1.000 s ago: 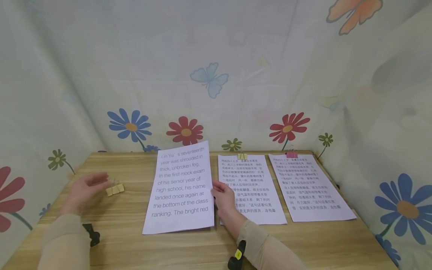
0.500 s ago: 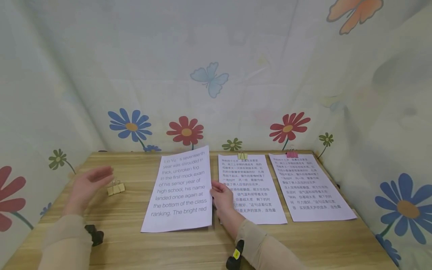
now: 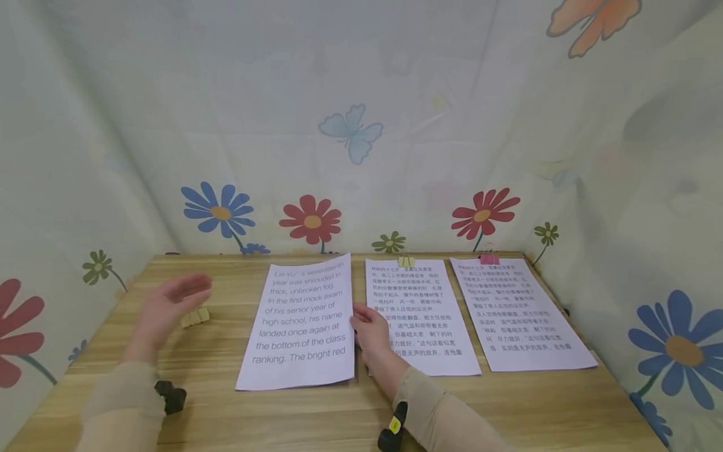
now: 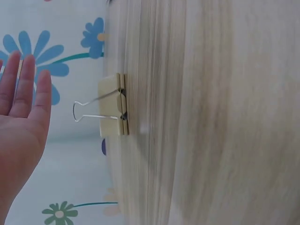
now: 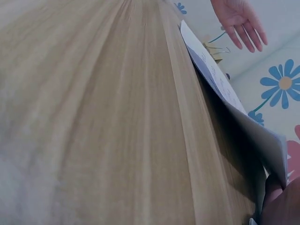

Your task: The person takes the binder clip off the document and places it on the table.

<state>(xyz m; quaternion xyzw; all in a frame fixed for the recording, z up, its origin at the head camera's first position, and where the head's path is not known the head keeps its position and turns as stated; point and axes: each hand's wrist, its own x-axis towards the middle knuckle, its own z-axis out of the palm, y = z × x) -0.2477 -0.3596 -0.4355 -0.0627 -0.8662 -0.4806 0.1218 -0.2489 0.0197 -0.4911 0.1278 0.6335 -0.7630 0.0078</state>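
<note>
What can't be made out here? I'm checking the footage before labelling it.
- Right hand: the head view doesn't show whether its fingers grip the white English-text sheet; the right wrist view cuts the hand at the corner.
- Yellow binder clip: partly hidden behind the left hand in the head view.
- Two Chinese-text sheets: print too small to read.
- Wooden table: blurred in the right wrist view.

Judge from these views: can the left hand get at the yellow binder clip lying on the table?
Probably yes. The left hand is open just above the yellow binder clip, and nothing lies between them on the table.
</note>
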